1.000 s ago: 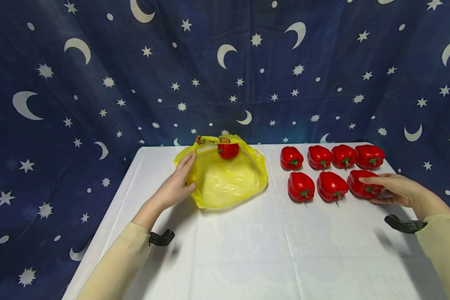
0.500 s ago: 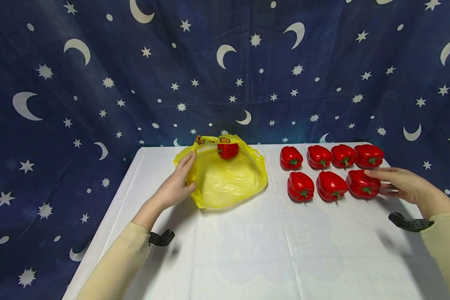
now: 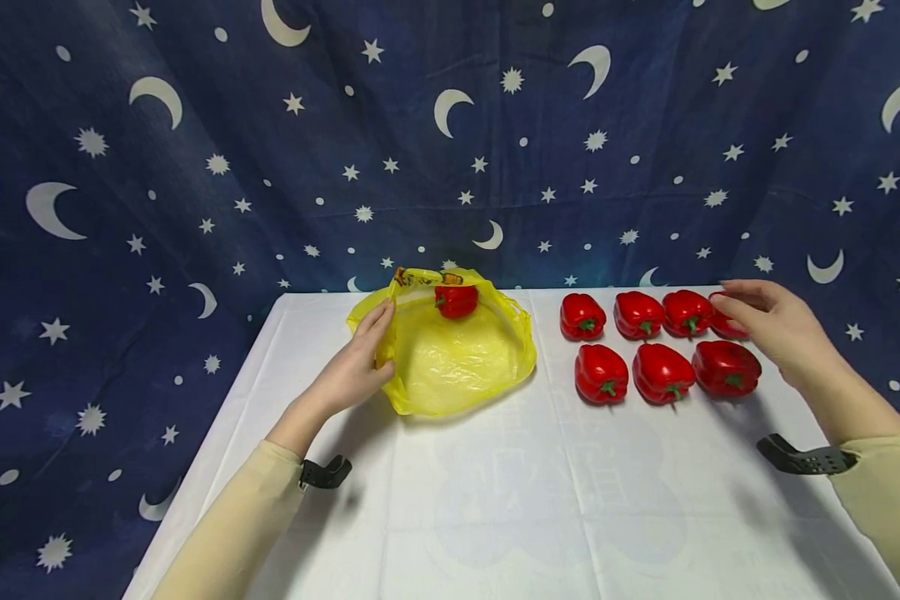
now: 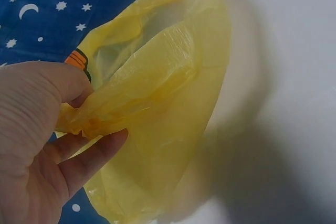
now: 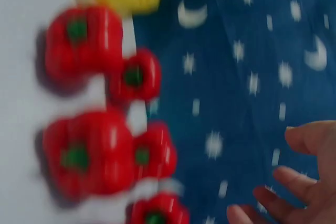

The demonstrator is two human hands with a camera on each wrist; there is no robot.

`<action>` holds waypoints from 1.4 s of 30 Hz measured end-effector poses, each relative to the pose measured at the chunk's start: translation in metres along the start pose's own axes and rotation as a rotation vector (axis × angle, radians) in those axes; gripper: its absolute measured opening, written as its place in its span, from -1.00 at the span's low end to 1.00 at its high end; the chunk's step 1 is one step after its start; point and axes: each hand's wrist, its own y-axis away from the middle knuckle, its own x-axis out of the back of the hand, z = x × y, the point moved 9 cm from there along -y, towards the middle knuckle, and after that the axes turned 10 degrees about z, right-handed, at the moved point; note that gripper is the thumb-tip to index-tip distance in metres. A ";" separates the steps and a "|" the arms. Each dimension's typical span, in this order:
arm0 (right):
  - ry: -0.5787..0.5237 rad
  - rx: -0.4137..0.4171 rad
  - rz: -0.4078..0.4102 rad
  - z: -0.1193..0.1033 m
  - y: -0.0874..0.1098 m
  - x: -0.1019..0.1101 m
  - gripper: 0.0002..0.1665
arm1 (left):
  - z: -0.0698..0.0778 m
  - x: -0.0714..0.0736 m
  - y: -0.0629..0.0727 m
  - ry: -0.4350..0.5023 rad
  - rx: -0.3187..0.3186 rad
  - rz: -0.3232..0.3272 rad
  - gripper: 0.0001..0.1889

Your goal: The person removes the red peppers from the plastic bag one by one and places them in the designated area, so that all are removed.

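Observation:
My left hand [image 3: 347,375] pinches the left rim of a yellow plastic bag [image 3: 457,371]; in the left wrist view thumb and fingers grip its thin, gathered film [image 4: 157,77]. The bag's mouth stands wide, and one red bell pepper [image 3: 457,303] lies at its back. Over on the right, my right hand [image 3: 783,333] is held above the far-right bell pepper [image 3: 729,327] of the back row, partly hiding it. In the right wrist view its fingers [image 5: 294,182] are spread and hold nothing. Just in front sits the front row's right bell pepper [image 3: 726,368].
More red bell peppers stand in two rows, such as the front-left one [image 3: 602,373] and back-left one [image 3: 582,317]. A white cloth covers the table [image 3: 495,500]. Behind it hangs a dark blue curtain [image 3: 420,183] with moons and stars.
My right hand has let go of the front row's right pepper and moved up and back over the back-row pepper. My left hand stays on the bag.

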 end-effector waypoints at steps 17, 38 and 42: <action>-0.040 0.312 -0.543 -0.136 0.057 -0.195 -0.30 | 0.011 0.010 -0.028 0.107 0.097 0.030 -0.03; 0.150 0.397 -0.293 -0.186 -0.010 -0.337 -0.04 | 0.016 0.010 -0.024 0.072 0.070 -0.004 -0.04; 0.270 0.486 -0.251 -0.194 -0.018 -0.350 -0.31 | 0.017 0.009 -0.022 0.070 0.060 -0.011 -0.04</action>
